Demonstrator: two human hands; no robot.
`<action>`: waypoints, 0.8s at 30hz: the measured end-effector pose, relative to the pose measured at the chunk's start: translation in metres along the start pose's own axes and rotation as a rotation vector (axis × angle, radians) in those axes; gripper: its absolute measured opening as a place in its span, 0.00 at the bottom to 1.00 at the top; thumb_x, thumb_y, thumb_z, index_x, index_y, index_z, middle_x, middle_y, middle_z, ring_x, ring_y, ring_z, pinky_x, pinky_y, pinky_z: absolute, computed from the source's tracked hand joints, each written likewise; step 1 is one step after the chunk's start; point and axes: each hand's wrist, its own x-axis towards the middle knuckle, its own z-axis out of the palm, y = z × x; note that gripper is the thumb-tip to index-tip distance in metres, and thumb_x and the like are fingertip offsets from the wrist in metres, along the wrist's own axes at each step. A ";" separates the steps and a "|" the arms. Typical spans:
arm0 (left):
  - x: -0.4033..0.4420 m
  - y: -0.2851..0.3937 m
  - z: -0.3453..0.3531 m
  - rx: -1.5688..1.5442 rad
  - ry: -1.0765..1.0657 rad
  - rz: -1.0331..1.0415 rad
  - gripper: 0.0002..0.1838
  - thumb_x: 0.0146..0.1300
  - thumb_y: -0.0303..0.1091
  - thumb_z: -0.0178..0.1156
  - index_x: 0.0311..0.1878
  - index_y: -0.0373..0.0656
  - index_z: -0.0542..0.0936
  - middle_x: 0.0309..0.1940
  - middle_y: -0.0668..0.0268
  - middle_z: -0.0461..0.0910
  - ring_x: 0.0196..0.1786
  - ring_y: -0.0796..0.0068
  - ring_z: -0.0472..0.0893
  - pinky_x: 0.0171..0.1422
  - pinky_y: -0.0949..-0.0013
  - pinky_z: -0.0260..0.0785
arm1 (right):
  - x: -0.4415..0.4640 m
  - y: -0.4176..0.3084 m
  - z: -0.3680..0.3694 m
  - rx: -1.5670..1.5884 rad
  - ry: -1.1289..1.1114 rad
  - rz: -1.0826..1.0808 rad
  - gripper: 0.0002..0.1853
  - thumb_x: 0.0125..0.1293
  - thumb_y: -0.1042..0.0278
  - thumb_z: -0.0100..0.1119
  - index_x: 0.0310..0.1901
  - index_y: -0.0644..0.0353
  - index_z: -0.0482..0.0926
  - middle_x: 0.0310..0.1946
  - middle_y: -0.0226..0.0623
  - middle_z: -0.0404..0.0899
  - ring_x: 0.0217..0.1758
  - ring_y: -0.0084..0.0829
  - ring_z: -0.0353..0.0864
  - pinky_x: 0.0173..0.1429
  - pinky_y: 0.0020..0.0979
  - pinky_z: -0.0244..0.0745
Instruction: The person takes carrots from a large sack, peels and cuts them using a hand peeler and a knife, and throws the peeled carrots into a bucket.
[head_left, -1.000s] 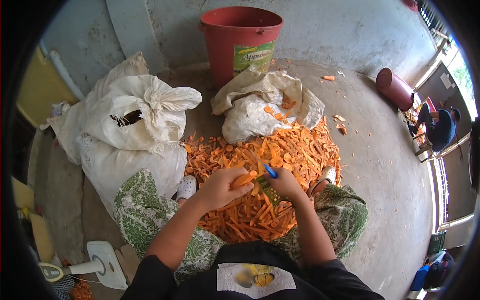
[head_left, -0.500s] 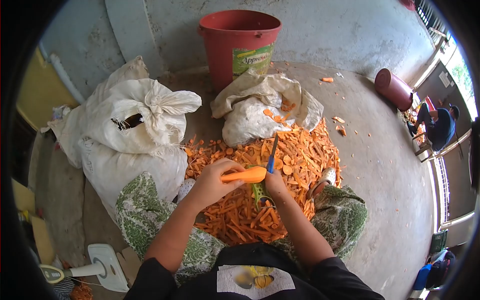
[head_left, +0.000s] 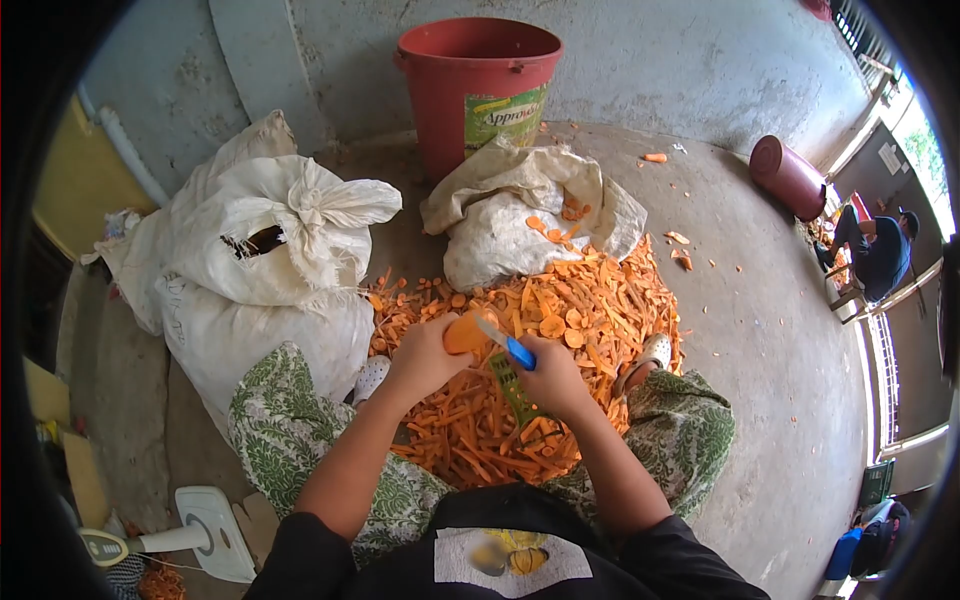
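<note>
Carrot juts from your left hand, above the heap of peelings. To the left you have a scale, then white sacks. Your left grip is closed around the carrot. Behind the heap stands a red bucket. Your right hand grasps a blue-handled knife, blade at the carrot's end, with a green tool just beneath. Farther right are a maroon bin and a seated person.

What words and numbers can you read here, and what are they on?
"Approv", ending unclear: green label on the red bin.
Lower white sack: marks too blurred to read.
Paper at far right: too small to read.
Scale, bottom left: any print is too small.
</note>
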 end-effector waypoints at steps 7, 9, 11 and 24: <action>-0.001 -0.001 0.011 0.065 0.093 0.054 0.18 0.41 0.32 0.65 0.37 0.38 0.76 0.26 0.53 0.77 0.32 0.55 0.78 0.36 0.62 0.70 | -0.002 -0.001 0.005 -0.101 0.021 -0.034 0.07 0.54 0.69 0.53 0.27 0.64 0.71 0.18 0.51 0.71 0.25 0.51 0.71 0.31 0.43 0.65; -0.003 -0.004 0.016 0.088 0.115 0.072 0.17 0.41 0.32 0.65 0.37 0.38 0.76 0.25 0.53 0.77 0.32 0.54 0.78 0.36 0.62 0.70 | -0.002 0.000 0.006 -0.126 0.026 -0.014 0.06 0.53 0.70 0.53 0.26 0.64 0.71 0.18 0.51 0.71 0.25 0.52 0.71 0.30 0.44 0.65; -0.006 -0.004 0.020 0.103 0.155 0.092 0.17 0.41 0.32 0.65 0.36 0.38 0.75 0.25 0.53 0.77 0.32 0.54 0.78 0.36 0.61 0.69 | 0.000 0.002 0.007 -0.138 0.034 0.032 0.07 0.52 0.70 0.53 0.24 0.65 0.71 0.18 0.52 0.71 0.25 0.52 0.72 0.30 0.44 0.65; -0.015 -0.014 0.002 -0.375 -0.179 0.158 0.10 0.46 0.30 0.62 0.31 0.39 0.74 0.22 0.66 0.76 0.26 0.75 0.76 0.32 0.70 0.67 | 0.035 0.069 0.007 0.115 -0.227 0.429 0.14 0.57 0.59 0.51 0.30 0.62 0.80 0.23 0.42 0.79 0.22 0.35 0.77 0.32 0.35 0.71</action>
